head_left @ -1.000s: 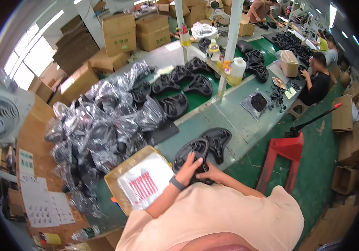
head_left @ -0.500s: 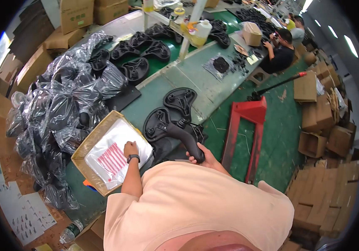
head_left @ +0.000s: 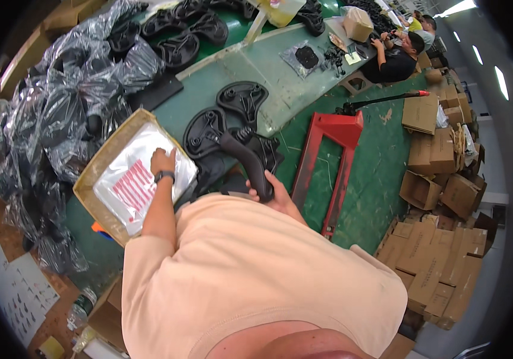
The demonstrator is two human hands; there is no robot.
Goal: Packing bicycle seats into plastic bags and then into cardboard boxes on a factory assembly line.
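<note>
My left hand (head_left: 162, 163) rests on a stack of clear plastic bags (head_left: 142, 157) with red printing, its fingers bent as if pinching the top bag; the fingertips are partly hidden. The stack lies in an open cardboard box (head_left: 84, 186) on the green table. My right hand (head_left: 276, 191) is wrapped round the narrow end of a black bicycle saddle (head_left: 250, 160), which is tilted in front of my shirt. Coil springs show near its far end. Just beyond it, two more black saddles (head_left: 204, 131) lie with their undersides up.
Saddles wrapped in clear plastic (head_left: 71, 128) are heaped on the left. A red pallet jack (head_left: 335, 128) stands on the green floor at right, before stacked cartons (head_left: 424, 257). A person in black (head_left: 395, 63) sits farther along the table (head_left: 286, 99).
The whole view has shifted, so the table and both hands appear farther up and left. My left hand stays at the bags, its thumb or finger now more apart. My right hand keeps the saddle.
</note>
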